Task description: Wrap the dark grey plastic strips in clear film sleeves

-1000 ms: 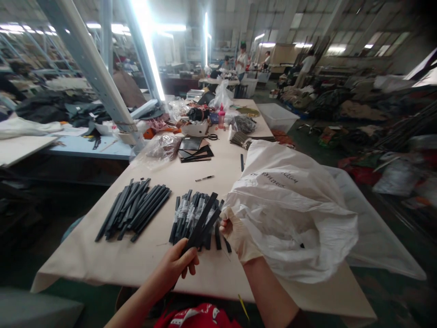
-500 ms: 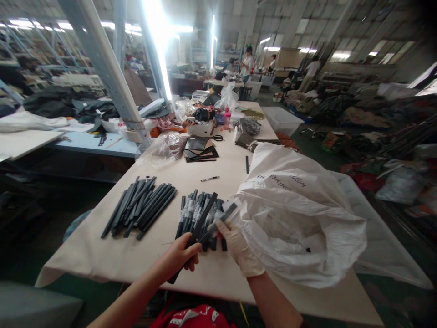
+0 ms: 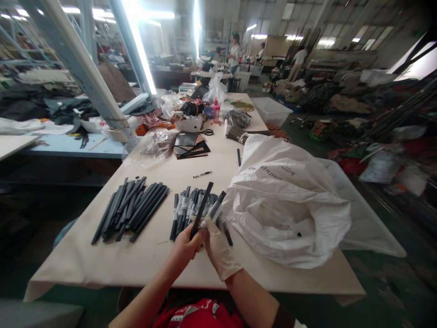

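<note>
My left hand [image 3: 185, 246], bare, is closed around a long black strip [image 3: 202, 209] that points up and away. My right hand [image 3: 217, 247], in a pale glove, is closed on a second black strip [image 3: 216, 206] with a clear wrapper at its near end; the two hands meet above the table's near edge. Just behind them lies a pile of black strips with clear wrapped bands [image 3: 187, 208]. A larger pile of plain black strips [image 3: 131, 208] lies to the left. A big white plastic bag [image 3: 285, 200] sits open to the right of my hands.
The long beige table [image 3: 102, 259] carries black sheets [image 3: 190, 148], a pen [image 3: 202, 174], scissors, clear bags and clutter farther back. A slanted metal post [image 3: 73, 59] rises at left. Several people stand at far tables. Piles of goods crowd the floor at right.
My right hand let go of the white bag's edge, took a wrapped strip and came in against my left hand. The left hand kept its strip and rose slightly.
</note>
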A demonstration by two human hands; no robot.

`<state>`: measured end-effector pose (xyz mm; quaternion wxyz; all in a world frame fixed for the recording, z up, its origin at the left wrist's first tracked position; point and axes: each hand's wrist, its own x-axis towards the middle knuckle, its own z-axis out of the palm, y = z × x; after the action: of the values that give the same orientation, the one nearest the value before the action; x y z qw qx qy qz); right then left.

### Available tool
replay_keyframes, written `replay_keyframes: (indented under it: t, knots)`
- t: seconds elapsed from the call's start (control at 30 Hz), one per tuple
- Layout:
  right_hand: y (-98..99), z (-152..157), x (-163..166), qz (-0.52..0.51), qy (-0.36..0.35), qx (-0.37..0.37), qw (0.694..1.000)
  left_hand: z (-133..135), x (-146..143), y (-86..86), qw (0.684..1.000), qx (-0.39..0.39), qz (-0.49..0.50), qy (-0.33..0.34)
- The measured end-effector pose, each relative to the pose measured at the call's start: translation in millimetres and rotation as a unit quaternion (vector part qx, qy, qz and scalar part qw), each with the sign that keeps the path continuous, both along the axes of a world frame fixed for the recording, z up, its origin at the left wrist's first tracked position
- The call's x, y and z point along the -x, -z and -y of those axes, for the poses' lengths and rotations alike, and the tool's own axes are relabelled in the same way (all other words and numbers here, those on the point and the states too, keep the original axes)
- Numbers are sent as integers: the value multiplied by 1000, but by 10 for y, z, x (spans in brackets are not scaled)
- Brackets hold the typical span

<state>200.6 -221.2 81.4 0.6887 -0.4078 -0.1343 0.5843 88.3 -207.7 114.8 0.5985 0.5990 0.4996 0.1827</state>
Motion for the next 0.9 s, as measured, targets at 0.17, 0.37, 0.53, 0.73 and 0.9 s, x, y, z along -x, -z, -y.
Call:
replay_keyframes:
  t: [0.17, 0.37, 0.53, 0.73, 0.9]
  knots:
    - [313, 190, -150, 87, -48, 65, 993, -231, -181, 373, 984, -102, -141, 29]
    - [562, 429, -1445, 304, 93, 206, 925, -661, -310, 767, 901, -231, -361, 62]
    - [716, 749, -2671, 437, 142, 318, 829, -671, -190, 809, 883, -246, -394, 65]
    - [790, 676, -3161, 580, 27, 334, 743, -553, -243, 570, 884, -274, -378, 25]
    - [743, 569, -3115, 622, -47, 327, 710, -373, -498, 317, 921, -279, -272, 21]
